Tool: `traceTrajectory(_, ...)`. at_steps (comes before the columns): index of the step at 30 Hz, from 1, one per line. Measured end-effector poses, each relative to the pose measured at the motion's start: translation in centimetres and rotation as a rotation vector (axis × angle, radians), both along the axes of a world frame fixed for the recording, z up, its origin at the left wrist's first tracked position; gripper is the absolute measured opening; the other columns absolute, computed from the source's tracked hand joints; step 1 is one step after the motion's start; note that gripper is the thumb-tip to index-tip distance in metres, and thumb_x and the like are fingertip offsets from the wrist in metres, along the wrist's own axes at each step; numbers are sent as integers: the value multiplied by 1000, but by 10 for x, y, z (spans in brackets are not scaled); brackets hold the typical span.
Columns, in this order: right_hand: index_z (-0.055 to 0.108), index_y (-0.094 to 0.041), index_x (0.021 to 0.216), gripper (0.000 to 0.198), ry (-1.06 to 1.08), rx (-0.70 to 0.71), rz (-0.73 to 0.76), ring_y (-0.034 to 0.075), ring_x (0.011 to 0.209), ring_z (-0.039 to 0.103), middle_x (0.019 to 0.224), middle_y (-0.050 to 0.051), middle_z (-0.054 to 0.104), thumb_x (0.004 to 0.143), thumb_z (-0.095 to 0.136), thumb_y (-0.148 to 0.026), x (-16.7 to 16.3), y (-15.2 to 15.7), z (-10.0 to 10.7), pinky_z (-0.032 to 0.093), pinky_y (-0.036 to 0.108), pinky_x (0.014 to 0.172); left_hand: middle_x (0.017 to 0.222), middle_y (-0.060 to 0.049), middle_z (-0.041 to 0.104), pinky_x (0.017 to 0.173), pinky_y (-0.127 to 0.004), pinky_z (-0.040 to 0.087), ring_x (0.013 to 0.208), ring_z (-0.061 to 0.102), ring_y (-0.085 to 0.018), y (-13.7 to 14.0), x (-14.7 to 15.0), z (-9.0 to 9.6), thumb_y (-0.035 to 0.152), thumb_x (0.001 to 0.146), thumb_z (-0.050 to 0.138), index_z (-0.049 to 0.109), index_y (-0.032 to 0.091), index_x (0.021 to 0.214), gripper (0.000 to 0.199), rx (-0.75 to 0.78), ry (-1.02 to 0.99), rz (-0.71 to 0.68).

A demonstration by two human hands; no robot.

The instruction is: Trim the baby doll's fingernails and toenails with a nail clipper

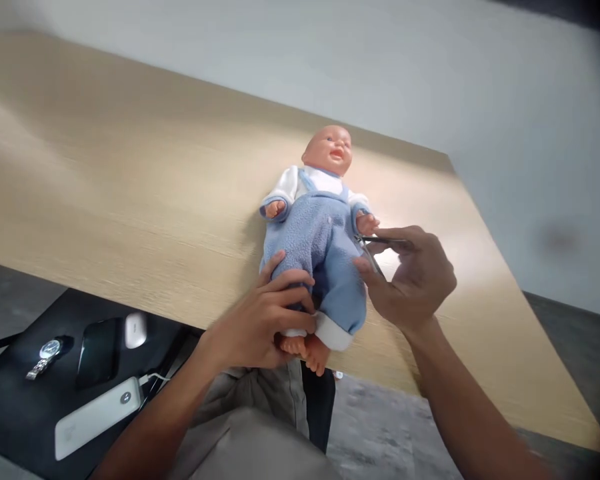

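Head view shows a doll (307,223) lying face up on the right half of a pale wood table (155,187), its bald head (325,148) toward the far edge and its bare feet just over the near edge. It wears fuzzy light-blue overalls with white turned-up cuffs, over a white top whose sleeves end in blue bands. Its mouth is open and its skin is smooth, peach-coloured plastic.

The left hand (273,310) is wrapped over the doll's left-lying leg, fingers spread across the cloth. Apart from it, the right hand (415,273) pinches a metal nail clipper (384,239), its two arms spread in a V, its tip close by the doll's right-lying hand (367,223); whether they touch I cannot tell.

Near left, a black surface (10,400) bears a watch (49,349), a phone (99,353), a small white case (135,330) and a white power bank (97,418) with a cable.
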State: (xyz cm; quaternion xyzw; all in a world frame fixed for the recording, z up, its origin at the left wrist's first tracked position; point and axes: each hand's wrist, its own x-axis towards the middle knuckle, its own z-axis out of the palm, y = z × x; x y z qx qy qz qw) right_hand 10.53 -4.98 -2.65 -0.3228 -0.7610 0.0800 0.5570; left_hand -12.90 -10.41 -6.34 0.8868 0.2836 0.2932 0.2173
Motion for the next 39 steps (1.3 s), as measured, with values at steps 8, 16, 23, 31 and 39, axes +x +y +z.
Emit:
traceTrajectory(8,64,-26,117,33,37,-213,79,22,81,66,93,4,68,89,78,-37,-19,-73,-10,57,40,74,128,-6,67,131,-58,9,136,50,-29,2,-1,-4,25,78,77,71,23,100,23,86,-127,7)
traceTrajectory(16,64,-15,109,33,93,-113,30,14,77,64,94,3,66,99,66,-45,-40,-97,-35,57,29,68,113,-11,60,90,-38,55,106,59,-25,-32,0,-26,21,86,73,66,18,107,22,137,-233,231)
traceTrajectory(23,61,-15,120,35,219,-28,-74,15,82,64,103,5,65,103,60,-45,-36,-104,-69,58,30,71,110,-8,64,90,-34,55,102,62,-21,-30,2,-39,23,94,69,70,21,111,17,122,-303,226)
traceTrajectory(31,63,-14,111,35,48,-202,80,11,68,61,89,1,64,102,61,-48,-31,-103,-73,55,25,62,114,-10,67,91,-31,58,103,66,-19,-32,1,-44,19,96,64,68,17,122,27,155,-390,155)
traceTrajectory(39,63,-14,110,34,60,-251,157,10,66,60,86,0,63,102,61,-48,-31,-102,-70,55,24,60,108,-9,68,86,-29,59,97,67,-17,-32,4,-44,20,97,63,69,19,124,27,224,-493,212)
